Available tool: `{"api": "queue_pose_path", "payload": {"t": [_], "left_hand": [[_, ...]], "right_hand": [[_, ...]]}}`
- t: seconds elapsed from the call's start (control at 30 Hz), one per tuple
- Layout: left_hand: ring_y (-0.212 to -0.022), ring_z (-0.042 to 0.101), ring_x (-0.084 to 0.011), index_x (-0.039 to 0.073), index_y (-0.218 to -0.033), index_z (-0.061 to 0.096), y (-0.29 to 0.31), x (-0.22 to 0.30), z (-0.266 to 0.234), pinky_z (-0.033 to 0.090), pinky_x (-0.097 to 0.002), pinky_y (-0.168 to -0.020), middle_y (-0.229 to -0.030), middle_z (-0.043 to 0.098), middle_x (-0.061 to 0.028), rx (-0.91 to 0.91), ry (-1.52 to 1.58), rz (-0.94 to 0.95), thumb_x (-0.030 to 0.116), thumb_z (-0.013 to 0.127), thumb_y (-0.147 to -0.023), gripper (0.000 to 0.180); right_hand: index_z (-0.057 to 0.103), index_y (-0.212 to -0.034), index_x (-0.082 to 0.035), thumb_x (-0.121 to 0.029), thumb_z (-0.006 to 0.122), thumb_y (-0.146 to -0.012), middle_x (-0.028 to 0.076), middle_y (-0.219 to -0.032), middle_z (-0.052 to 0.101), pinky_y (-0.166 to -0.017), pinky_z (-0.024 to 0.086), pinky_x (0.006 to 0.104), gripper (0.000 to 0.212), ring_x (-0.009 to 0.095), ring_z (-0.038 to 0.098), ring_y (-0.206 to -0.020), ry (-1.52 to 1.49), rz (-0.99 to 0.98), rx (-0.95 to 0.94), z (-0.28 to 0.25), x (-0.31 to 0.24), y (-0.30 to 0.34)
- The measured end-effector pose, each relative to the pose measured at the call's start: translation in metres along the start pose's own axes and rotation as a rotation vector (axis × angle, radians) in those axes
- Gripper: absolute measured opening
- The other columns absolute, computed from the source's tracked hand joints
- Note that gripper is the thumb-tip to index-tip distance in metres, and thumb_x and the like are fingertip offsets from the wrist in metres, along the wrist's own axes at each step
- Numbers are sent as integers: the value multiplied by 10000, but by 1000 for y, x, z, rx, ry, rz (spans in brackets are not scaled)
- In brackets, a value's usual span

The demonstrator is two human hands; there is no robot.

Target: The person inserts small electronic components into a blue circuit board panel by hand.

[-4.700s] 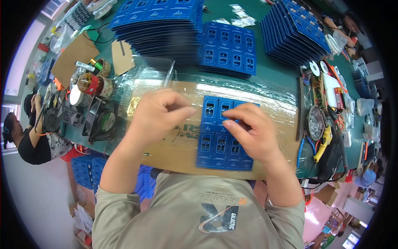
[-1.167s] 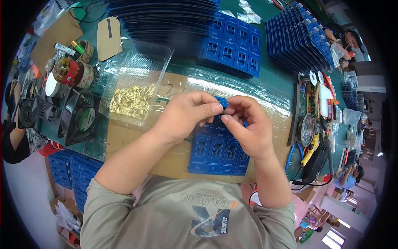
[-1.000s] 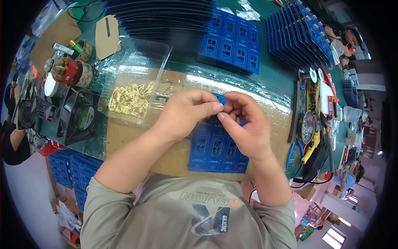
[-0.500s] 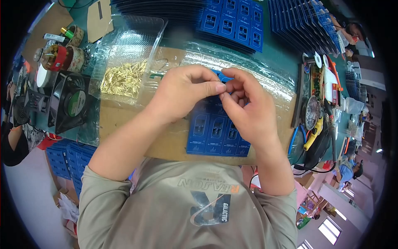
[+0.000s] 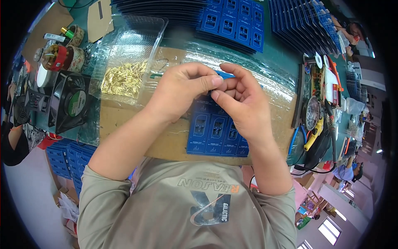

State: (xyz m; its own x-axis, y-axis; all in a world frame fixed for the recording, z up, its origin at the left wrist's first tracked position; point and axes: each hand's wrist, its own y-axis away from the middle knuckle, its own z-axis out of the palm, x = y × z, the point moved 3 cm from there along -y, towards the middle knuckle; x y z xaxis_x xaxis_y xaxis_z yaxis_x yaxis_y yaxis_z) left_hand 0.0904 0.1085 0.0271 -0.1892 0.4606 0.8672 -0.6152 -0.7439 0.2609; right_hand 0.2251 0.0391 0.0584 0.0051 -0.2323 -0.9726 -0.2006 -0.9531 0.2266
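My left hand (image 5: pixel 180 89) is held over the upper part of a blue circuit board panel (image 5: pixel 215 143), its thumb and forefinger pinched together. Whatever lies in that pinch is too small or hidden to make out. Close beside its fingertips is my right hand (image 5: pixel 248 106), with the fingers curled and the thumb bent toward them; any content is hidden. Both hands cover the panel's upper part, while its lower rows of boards show on the tan work sheet (image 5: pixel 166 143). Left of my left hand, a heap of thin gold metal pins (image 5: pixel 124 81) lies in a clear plastic tray (image 5: pixel 137 37).
Stacks of blue panels (image 5: pixel 232 25) stand at the back, more (image 5: pixel 304 29) at the back right. A black fan (image 5: pixel 70 99) and a jar (image 5: pixel 56 58) are at left. Blue-handled pliers (image 5: pixel 295 139), a yellow-handled tool (image 5: pixel 314 135) and a metal dish (image 5: pixel 311 112) lie at right.
My right hand has shifted slightly left, and its forefinger is lifted a little from my left fingertips. My left hand has moved slightly left, still pinched.
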Motion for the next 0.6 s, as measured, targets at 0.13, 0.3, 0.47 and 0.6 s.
{"api": "queue_pose_path", "payload": {"t": [0.13, 0.3, 0.47, 0.6], "left_hand": [[-687, 535, -68, -3, -945, 675, -1, -1, -3, 418, -210, -603, -834, 669, -38, -13, 89, -25, 145, 699, -886, 161], [-678, 517, -67, 5, -939, 674, -1, -2, -3, 411, -211, -598, -801, 649, -23, -13, 116, 23, 151, 706, -883, 160], [-659, 489, -68, 13, -928, 668, -2, -3, -2, 399, -214, -594, -783, 637, -13, -5, 159, 9, 159, 707, -883, 158], [-648, 476, -70, 19, -921, 663, -2, -4, -1, 391, -218, -599, -772, 631, -8, 6, 213, 13, 170, 701, -886, 160]], "right_hand": [[449, -1329, 31, 9, 654, -854, 48, -945, 636, -695, 485, 191, 518, 55, 591, -781, -146, 36, -15, 6, 5, 1], [451, -1338, 10, 13, 650, -861, 52, -966, 631, -696, 464, 193, 516, 73, 576, -807, -313, 73, -1, 9, 6, 1], [460, -1336, -11, -1, 659, -857, 25, -933, 626, -609, 412, 195, 520, 65, 533, -735, -395, 102, 33, 15, 9, 0], [443, -1335, -5, -20, 665, -861, 30, -927, 622, -610, 412, 197, 524, 66, 536, -746, -460, 123, 30, 15, 13, -1]]}}
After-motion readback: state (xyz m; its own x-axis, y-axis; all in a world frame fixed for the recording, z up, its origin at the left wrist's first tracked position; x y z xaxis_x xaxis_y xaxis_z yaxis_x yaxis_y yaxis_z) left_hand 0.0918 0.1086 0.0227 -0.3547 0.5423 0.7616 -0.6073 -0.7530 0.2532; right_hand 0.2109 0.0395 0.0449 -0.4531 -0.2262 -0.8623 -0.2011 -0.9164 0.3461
